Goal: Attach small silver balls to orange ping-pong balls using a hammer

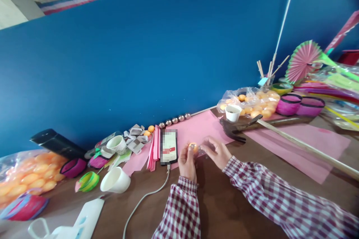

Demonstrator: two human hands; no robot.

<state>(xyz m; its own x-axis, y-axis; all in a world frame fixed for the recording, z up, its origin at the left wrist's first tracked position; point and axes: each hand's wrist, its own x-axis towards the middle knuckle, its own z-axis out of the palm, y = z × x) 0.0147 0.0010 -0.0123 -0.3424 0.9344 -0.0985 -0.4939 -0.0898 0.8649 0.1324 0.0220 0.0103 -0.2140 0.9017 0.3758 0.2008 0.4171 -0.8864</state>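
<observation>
Between the thumb and fingers of my left hand [187, 162] is a small orange ball [193, 145], like a ping-pong ball, with a shiny patch on its near side. Just right of it, my right hand [219, 153] has its thumb and fingertips drawn together. Something small and see-through seems to be at those fingertips, too blurred to name. Both hands are over the near edge of a pink paper sheet [196, 129]. A phone [169, 147] with a lit screen lies left of my left hand, its white cable [146, 196] running toward me.
Behind the paper, several metal balls [175, 120] form a row. A hammer [234, 129] lies right of my hands. Bags of orange balls [259, 104] stand at both sides. White cups [115, 180], folded pink strips [153, 149] and a power strip [89, 216] are leftward. A blue wall [126, 63] rises behind.
</observation>
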